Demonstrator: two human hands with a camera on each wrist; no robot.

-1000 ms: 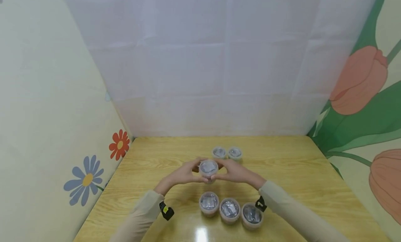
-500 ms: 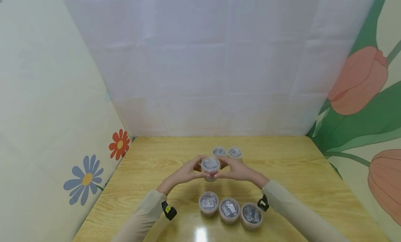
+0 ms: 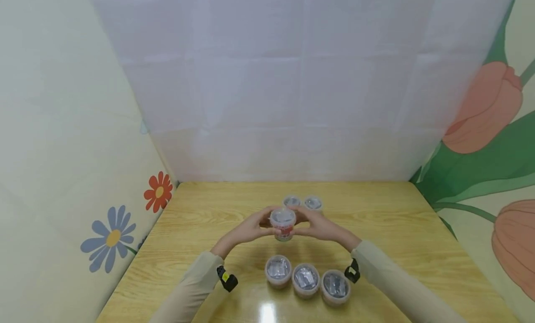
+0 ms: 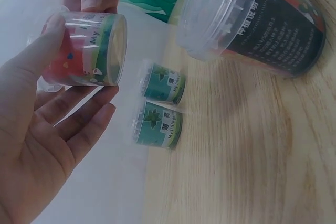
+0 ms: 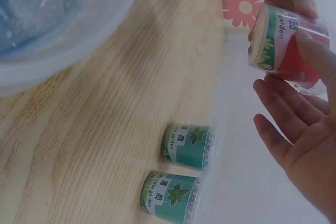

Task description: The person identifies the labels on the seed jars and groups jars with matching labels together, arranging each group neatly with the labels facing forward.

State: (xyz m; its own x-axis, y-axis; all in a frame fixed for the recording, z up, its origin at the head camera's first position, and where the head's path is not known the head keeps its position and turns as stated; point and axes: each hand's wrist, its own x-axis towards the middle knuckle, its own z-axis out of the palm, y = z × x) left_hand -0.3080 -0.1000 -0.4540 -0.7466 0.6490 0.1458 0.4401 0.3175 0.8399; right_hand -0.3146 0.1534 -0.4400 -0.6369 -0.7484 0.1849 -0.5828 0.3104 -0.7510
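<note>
Both hands hold a lidded plastic cup (image 3: pixel 283 224) above the table, its red "My little garden" label facing the head camera. The left hand (image 3: pixel 252 227) grips it from the left with thumb in front and fingers behind; the right hand (image 3: pixel 317 225) grips the opposite side likewise. In the left wrist view the cup (image 4: pixel 86 51) lies across the left fingers and thumb, its pale base to the right. The right wrist view shows the right thumb on the red label of the cup (image 5: pixel 286 45). A packet shows through its clear lid.
Three similar lidded cups stand in a slanting row nearer the body: left (image 3: pixel 278 270), middle (image 3: pixel 306 280) and right (image 3: pixel 336 287). Two green-labelled cups (image 5: pixel 185 145) with leaf pictures stand side by side at the back. A white sheet (image 3: pixel 292 104) hangs behind the wooden table (image 3: pixel 188 230).
The held cup has shifted slightly right and tipped, so its red side label now shows beneath the lid. Both hands moved with it. The cups on the table have stayed in place.
</note>
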